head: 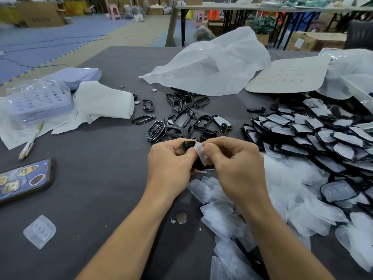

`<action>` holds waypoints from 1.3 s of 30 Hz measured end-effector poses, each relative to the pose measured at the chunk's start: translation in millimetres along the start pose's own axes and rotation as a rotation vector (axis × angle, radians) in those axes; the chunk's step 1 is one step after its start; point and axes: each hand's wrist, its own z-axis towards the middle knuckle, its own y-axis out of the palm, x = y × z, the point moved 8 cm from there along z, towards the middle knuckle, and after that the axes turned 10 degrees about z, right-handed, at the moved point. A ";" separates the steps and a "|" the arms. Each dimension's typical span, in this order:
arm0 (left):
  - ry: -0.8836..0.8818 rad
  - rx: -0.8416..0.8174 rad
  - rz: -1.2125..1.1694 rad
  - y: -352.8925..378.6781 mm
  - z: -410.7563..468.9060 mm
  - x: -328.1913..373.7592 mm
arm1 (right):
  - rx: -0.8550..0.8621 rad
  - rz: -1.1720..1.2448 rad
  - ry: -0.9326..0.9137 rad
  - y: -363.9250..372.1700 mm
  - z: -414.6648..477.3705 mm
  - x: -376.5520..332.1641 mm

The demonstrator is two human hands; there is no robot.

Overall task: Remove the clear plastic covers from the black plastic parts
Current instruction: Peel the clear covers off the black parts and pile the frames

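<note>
Grey-clothed table [101, 178]: white plastic bag [212, 67] crumpled at the far edge, stack of covered black parts [312, 134] along the right edge, heap of loose clear covers [232, 215] toward the near right corner, bare black frames [177, 122] scattered mid-table. Over the middle of the table my left hand [169, 164] curls round one black part [187, 145]. My right hand [238, 168] pinches its clear cover [200, 153] between thumb and fingers; the cover is bent and touches the part.
</note>
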 end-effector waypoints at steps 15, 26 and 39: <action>-0.075 -0.109 -0.127 9.2 -0.4 -4.1 | 0.050 0.477 0.305 -9.6 4.7 20.0; -0.079 -0.321 -0.138 18.3 -2.4 -5.1 | -0.020 0.092 0.163 -5.6 4.3 14.3; -0.179 -0.566 -0.311 25.2 -9.4 -2.0 | -0.172 0.110 0.062 -3.9 6.4 -0.8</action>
